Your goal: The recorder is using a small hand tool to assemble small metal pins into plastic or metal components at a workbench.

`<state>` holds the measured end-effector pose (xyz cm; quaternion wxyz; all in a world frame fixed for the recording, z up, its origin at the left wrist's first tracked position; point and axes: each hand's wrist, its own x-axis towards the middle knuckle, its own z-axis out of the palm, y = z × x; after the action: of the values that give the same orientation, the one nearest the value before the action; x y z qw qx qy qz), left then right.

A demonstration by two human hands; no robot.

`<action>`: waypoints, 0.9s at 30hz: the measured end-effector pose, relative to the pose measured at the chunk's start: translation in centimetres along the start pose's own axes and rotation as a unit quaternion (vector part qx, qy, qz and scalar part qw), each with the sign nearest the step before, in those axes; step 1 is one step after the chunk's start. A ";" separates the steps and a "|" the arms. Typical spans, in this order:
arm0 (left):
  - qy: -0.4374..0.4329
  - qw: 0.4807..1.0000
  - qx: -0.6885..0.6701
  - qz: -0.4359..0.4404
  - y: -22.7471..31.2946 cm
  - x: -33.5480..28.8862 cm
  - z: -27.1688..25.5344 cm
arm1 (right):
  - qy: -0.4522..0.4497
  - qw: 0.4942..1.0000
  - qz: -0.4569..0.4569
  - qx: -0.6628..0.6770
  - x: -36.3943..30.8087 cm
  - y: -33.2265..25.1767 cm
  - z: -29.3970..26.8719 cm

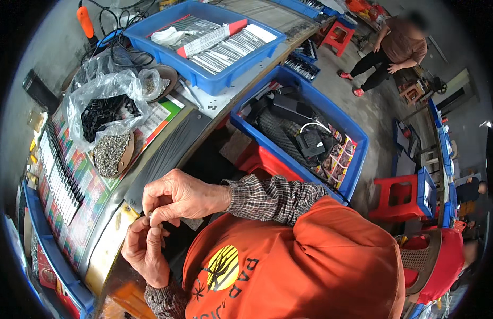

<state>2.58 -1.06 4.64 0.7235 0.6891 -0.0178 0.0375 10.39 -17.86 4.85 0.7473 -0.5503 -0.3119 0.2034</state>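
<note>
My right hand (185, 196), in a checked cuff, is closed in a pinch, thumb and index fingertip together. A tiny pale, shiny bit shows at its fingertips, too small to name. Just below it my left hand (146, 249) is also pinched, its fingertips almost touching those of the right; what it holds is hidden. Both hands are above the bench's near edge. Beyond them on the bench lie a heap of small metal parts (112, 153) on a round tray and a clear plastic bag (126, 87) with small black pieces (105, 114) in it.
A row of white strips with black ends (60, 170) lies on the patterned bench cover. A blue tray (214, 80) of thin metallic strips stands farther along. Beside the bench, a blue bin (358, 165) holds black devices. An orange-handled tool (85, 22) stands among cables. Another person (400, 45) sits farther off.
</note>
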 end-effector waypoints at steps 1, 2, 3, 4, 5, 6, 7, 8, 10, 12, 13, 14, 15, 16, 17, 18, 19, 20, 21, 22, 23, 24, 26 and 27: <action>0.017 0.999 0.006 0.029 0.0 -0.1 0.6 | 0.011 1.000 0.004 0.005 0.0 -0.1 0.0; 0.034 0.998 0.012 0.058 -0.1 -0.1 1.0 | 0.012 1.000 0.002 0.004 -0.1 0.0 0.1; 0.027 0.997 0.034 0.071 -0.4 -0.1 0.9 | 0.019 1.000 -0.003 0.007 -0.1 0.1 0.1; 0.025 0.997 0.035 0.072 -0.2 -0.1 1.1 | 0.025 1.000 -0.008 0.011 -0.1 0.3 0.1; 0.038 0.994 0.070 0.070 0.0 -0.2 1.3 | 0.026 1.000 -0.010 0.010 -0.1 0.5 0.1; 0.052 0.991 0.105 0.067 0.1 -0.3 1.5 | 0.027 0.999 -0.007 0.018 -0.1 0.7 0.2; 0.052 0.991 0.105 0.069 0.0 -0.2 1.5 | 0.027 0.999 -0.004 0.025 -0.2 0.8 0.2; 0.056 0.989 0.116 0.073 -0.1 -0.2 1.4 | 0.027 0.999 -0.005 0.025 -0.2 0.9 0.2; 0.059 0.987 0.126 0.079 -0.1 -0.2 1.5 | 0.028 0.999 0.010 0.027 -0.2 0.9 0.2; 0.074 0.983 0.139 0.091 -0.1 -0.2 1.7 | 0.030 0.999 0.008 0.029 -0.2 1.1 0.3; 0.074 0.983 0.139 0.092 -0.1 -0.2 1.6 | 0.031 0.999 0.007 0.031 -0.1 1.1 0.3; 0.071 0.983 0.142 0.092 0.0 -0.2 1.6 | 0.031 0.999 0.006 0.030 -0.1 1.1 0.3; 0.068 0.983 0.144 0.090 0.0 -0.2 1.6 | 0.030 0.999 0.005 0.031 -0.2 1.0 0.3; 0.069 0.983 0.144 0.091 0.0 -0.2 1.6 | 0.029 0.999 0.004 0.031 -0.2 1.0 0.3; 0.071 0.983 0.143 0.094 0.0 -0.2 1.6 | 0.028 0.999 0.004 0.030 -0.2 1.1 0.3; 0.073 0.982 0.142 0.098 0.0 -0.2 1.6 | 0.029 0.999 -0.001 0.030 -0.2 1.2 0.3; 0.073 0.982 0.141 0.099 0.0 -0.2 1.6 | 0.030 0.999 -0.006 0.029 -0.2 1.3 0.3; 0.076 0.982 0.146 0.091 0.0 -0.3 1.5 | 0.030 0.999 -0.007 0.027 -0.3 1.2 0.4; 0.080 0.982 0.151 0.083 0.0 -0.3 1.4 | 0.032 0.999 -0.002 0.029 -0.3 1.0 0.4; 0.080 0.982 0.150 0.086 0.0 -0.3 1.4 | 0.033 0.999 0.003 0.031 -0.3 0.9 0.4; 0.077 0.980 0.155 0.100 -0.1 -0.2 1.4 | 0.032 0.999 0.002 0.028 -0.3 0.9 0.5; 0.073 0.978 0.160 0.115 -0.1 -0.2 1.5 | 0.032 0.999 0.007 0.027 -0.4 1.0 0.5; 0.073 0.976 0.168 0.117 -0.1 -0.2 1.4 | 0.031 0.999 0.011 0.023 -0.4 1.0 0.5; 0.072 0.974 0.178 0.118 -0.1 -0.1 1.3 | 0.034 0.999 0.010 0.024 -0.5 0.9 0.5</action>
<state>2.48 -2.41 4.56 0.5793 0.7952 -0.0396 0.1747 9.72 -17.50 3.95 0.7685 -0.5416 -0.2763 0.1993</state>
